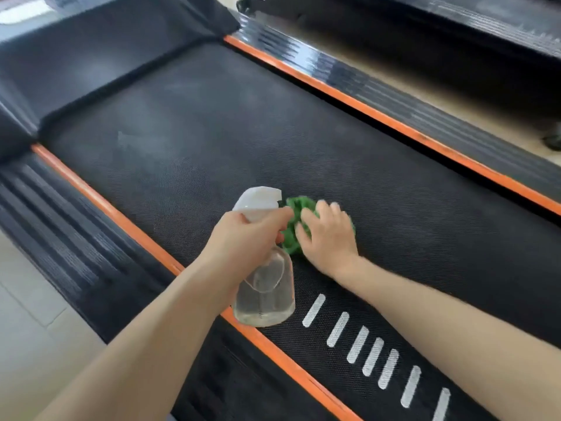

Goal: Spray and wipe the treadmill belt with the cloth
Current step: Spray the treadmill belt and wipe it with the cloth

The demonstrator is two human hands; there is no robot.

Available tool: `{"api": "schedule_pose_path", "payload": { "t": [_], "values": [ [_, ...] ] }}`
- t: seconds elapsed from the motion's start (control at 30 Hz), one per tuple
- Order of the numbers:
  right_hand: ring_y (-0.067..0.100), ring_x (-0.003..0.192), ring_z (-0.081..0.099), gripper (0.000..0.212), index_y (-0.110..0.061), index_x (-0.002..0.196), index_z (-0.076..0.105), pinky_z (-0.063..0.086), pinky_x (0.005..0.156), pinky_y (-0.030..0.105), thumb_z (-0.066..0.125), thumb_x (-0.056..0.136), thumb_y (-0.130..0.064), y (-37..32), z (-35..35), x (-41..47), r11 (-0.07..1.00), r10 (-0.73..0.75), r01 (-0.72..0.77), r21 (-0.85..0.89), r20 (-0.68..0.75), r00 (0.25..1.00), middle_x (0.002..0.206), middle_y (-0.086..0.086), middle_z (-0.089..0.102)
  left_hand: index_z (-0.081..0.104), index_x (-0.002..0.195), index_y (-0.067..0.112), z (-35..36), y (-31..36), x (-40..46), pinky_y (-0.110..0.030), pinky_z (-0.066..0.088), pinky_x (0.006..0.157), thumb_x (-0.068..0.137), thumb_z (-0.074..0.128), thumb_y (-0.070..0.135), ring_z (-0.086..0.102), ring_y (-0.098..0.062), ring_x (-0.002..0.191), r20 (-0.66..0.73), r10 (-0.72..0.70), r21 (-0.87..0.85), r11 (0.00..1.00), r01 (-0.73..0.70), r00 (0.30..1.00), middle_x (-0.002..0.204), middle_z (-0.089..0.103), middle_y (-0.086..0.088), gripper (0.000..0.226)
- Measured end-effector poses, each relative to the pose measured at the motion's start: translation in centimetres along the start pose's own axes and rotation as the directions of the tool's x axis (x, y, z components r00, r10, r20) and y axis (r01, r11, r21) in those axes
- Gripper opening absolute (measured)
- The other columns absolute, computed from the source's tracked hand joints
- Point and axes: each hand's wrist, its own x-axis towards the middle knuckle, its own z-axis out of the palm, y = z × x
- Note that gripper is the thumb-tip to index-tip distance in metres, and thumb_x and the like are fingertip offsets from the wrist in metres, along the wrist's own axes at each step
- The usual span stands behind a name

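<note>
The treadmill belt (212,123) filled the frame, corner to corner. At lower centre the left hand (243,238) gripped the spray bottle (264,296); the right hand (329,235) pressed the green cloth (296,208) flat, fingers spread. Wiping looked underway; the upper-left stretch probably needed spraying next.

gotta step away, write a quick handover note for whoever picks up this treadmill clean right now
Left hand: grips the neck of the clear spray bottle, held above the belt's near orange edge strip, nozzle pointing up the belt.
Right hand: presses the green cloth flat on the treadmill belt, fingers spread.
Done: cannot tell how much is wiped; a faint hazy patch shows further up the belt.
Left: spray and wipe the rest, including around the white stripes.
</note>
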Motion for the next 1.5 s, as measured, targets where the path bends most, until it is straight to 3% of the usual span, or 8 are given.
{"api": "schedule_pose_path", "payload": {
  "t": [0.2, 0.57, 0.67, 0.8, 1.0, 1.13, 1.33, 1.5],
  "values": [
    [0.021, 0.079, 0.043, 0.019, -0.02, 0.082, 0.055, 0.036, 0.07, 0.036, 0.061, 0.087, -0.038, 4.0, -7.3, -17.0, 0.979, -0.203, 0.194, 0.061, 0.212, 0.956, 0.089, -0.002, 0.048, 0.075, 0.073, 0.02, 1.5, 0.6, -0.1, -0.04, 0.062, 0.086, 0.092, 0.076, 0.044, 0.07, -0.018, 0.08, 0.092, -0.023, 0.014, 1.0, 0.022, 0.995, 0.079, 0.074, 0.004, 0.031],
    [0.025, 0.076, 0.045, 0.02, -0.016, 0.081, 0.058, 0.038, 0.069, 0.037, 0.064, 0.085, -0.034, 5.2, -6.7, -16.7, 0.958, -0.285, 0.286, 0.009, 0.116, 0.951, 0.087, 0.004, 0.052, 0.076, 0.073, 0.019, 3.3, -0.1, 0.4, -0.031, 0.052, 0.07, 0.089, 0.075, 0.049, 0.065, -0.021, 0.072, 0.04, -0.044, 0.098, 0.994, 0.04, 0.998, 0.07, 0.069, 0.003, 0.035],
    [0.027, 0.076, 0.043, 0.02, -0.015, 0.081, 0.053, 0.04, 0.064, 0.04, 0.06, 0.09, -0.031, 5.2, -4.8, -11.0, 0.977, -0.213, 0.212, 0.026, 0.036, 0.977, 0.086, 0.007, 0.049, 0.077, 0.07, 0.019, 3.5, -0.3, 0.6, -0.045, 0.063, 0.082, 0.083, 0.078, 0.052, 0.073, -0.029, 0.077, 0.015, -0.045, 0.081, 0.996, 0.043, 0.999, 0.074, 0.072, -0.002, 0.036],
    [0.032, 0.076, 0.048, 0.025, -0.011, 0.085, 0.059, 0.043, 0.062, 0.043, 0.052, 0.094, -0.034, 5.4, 0.1, 0.7, 0.993, -0.116, 0.116, -0.01, -0.05, 0.992, 0.086, 0.014, 0.052, 0.077, 0.106, 0.003, 2.8, -0.2, 0.5, -0.049, 0.063, 0.088, 0.08, 0.081, 0.055, 0.072, -0.025, 0.077, -0.007, -0.015, 0.079, 0.997, 0.016, 1.0, 0.09, 0.079, -0.011, 0.058],
    [0.034, 0.095, 0.051, 0.034, -0.015, 0.111, 0.063, 0.04, 0.077, 0.042, 0.044, 0.099, -0.041, 3.2, 2.8, 9.7, 0.971, 0.216, -0.211, -0.114, 0.03, 0.976, 0.106, 0.012, 0.057, 0.083, 0.078, 0.028, 0.6, -0.7, 0.1, -0.052, 0.061, 0.098, 0.076, 0.085, 0.056, 0.08, -0.034, 0.096, -0.084, 0.007, 0.051, 0.999, -0.002, 0.996, 0.093, 0.083, -0.004, 0.028],
    [0.03, 0.079, 0.048, 0.026, -0.015, 0.083, 0.058, 0.043, 0.066, 0.04, 0.051, 0.093, -0.038, 2.7, 0.2, 3.1, 0.996, 0.09, -0.089, -0.032, 0.013, 0.996, 0.087, 0.008, 0.053, 0.083, 0.08, 0.026, 0.2, -1.1, -0.7, -0.052, 0.062, 0.098, 0.084, 0.083, 0.052, 0.079, -0.034, 0.098, -0.014, 0.021, 0.04, 0.999, -0.02, 1.0, 0.092, 0.083, 0.004, 0.026],
    [0.022, 0.079, 0.042, 0.021, -0.018, 0.082, 0.054, 0.042, 0.068, 0.039, 0.06, 0.089, -0.036, 5.2, -7.0, -15.2, 0.984, -0.173, 0.163, 0.068, 0.171, 0.97, 0.088, 0.001, 0.048, 0.083, 0.079, 0.027, 1.7, -0.2, -1.3, -0.052, 0.058, 0.102, 0.084, 0.081, 0.053, 0.079, -0.028, 0.093, 0.135, 0.002, 0.04, 0.999, -0.007, 0.991, 0.088, 0.082, 0.003, 0.026],
    [0.028, 0.074, 0.046, 0.019, -0.013, 0.081, 0.06, 0.041, 0.064, 0.038, 0.058, 0.09, -0.03, 10.4, -5.6, -10.5, 0.898, -0.438, 0.44, 0.011, 0.112, 0.892, 0.085, 0.011, 0.053, 0.084, 0.084, 0.022, 3.7, -0.6, -1.7, -0.052, 0.061, 0.101, 0.086, 0.082, 0.053, 0.077, -0.023, 0.084, 0.225, -0.014, 0.087, 0.996, -0.006, 0.974, 0.089, 0.082, 0.003, 0.031]
  ]
}}
